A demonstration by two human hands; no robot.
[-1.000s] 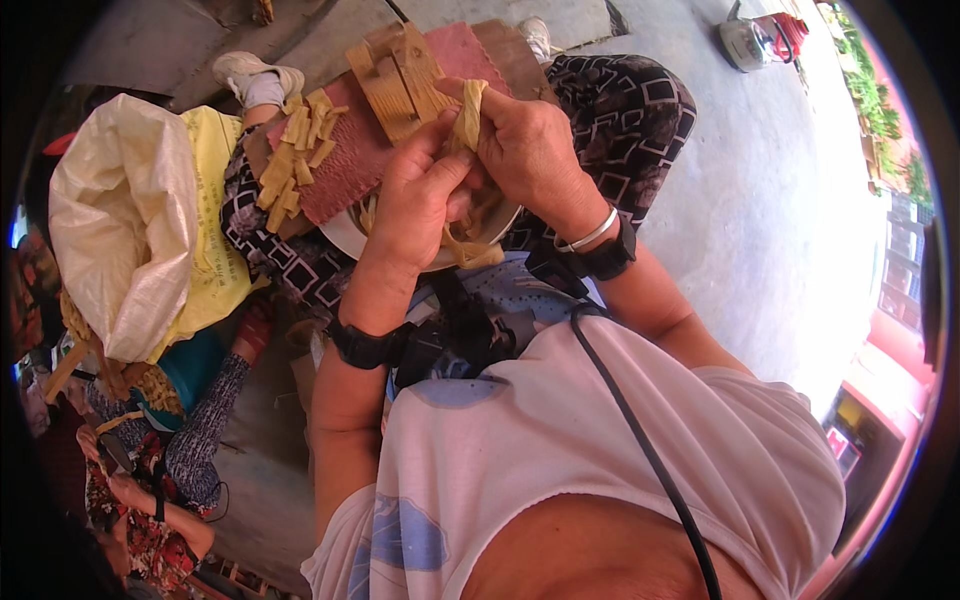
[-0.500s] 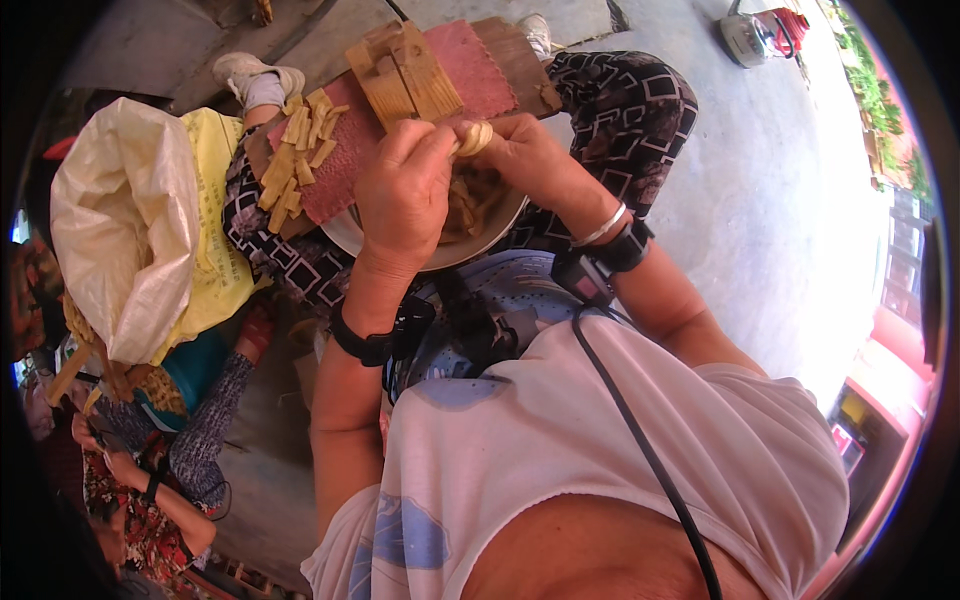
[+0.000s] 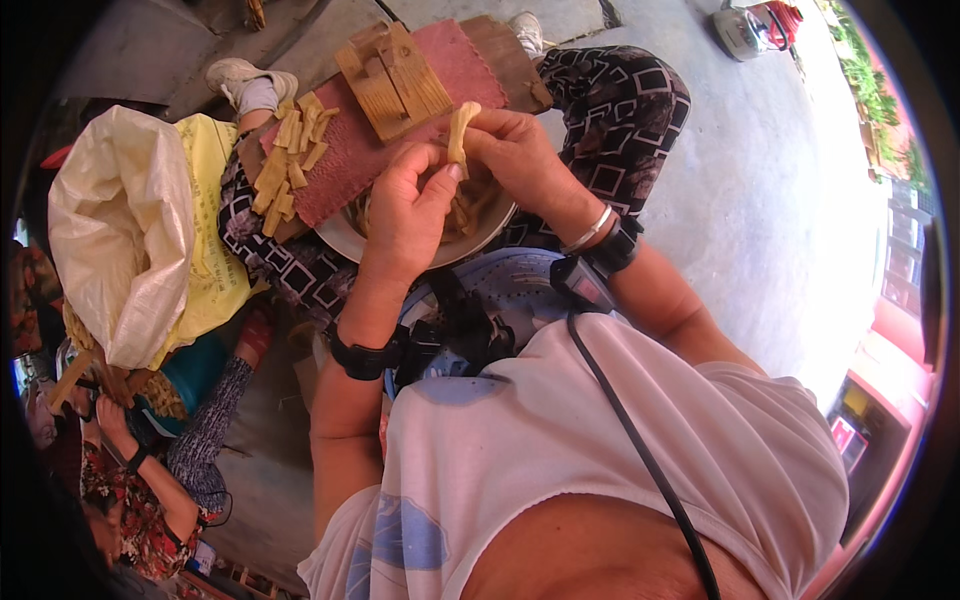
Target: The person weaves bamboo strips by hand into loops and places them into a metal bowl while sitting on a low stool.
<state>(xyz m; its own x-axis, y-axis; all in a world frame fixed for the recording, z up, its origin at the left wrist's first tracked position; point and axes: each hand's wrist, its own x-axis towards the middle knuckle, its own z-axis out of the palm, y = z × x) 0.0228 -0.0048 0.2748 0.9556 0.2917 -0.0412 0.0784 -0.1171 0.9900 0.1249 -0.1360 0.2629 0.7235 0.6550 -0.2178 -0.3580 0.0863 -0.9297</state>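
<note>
A pale yellow, limp strip (image 3: 461, 135) stands up between my hands, perhaps some dried vegetable; its exact kind is unclear. My left hand (image 3: 408, 205) pinches its lower end with thumb and fingers. Beside it, my right hand (image 3: 515, 155) has its fingers closed against the same strip, partly hiding it. Below both hands rests a pale round basin (image 3: 338, 240) with more yellowish-brown strips (image 3: 462, 215) in it. Just beyond my hands, a wooden block (image 3: 393, 80) with a slot across it sits on a red textured mat (image 3: 330, 170).
The mat lies on a wooden board (image 3: 505, 65) across my lap. Flat yellow pieces (image 3: 285, 150) are heaped at its left end. A large white sack (image 3: 120, 230) stands at left, near another person's arm (image 3: 165, 480) and a teal tub (image 3: 200, 370). A kettle (image 3: 740, 35) stands far right.
The strip was coiled in a bundle between my fingers and now stands loose and longer. My hands have lowered slightly, and my left thumb now shows against it.
</note>
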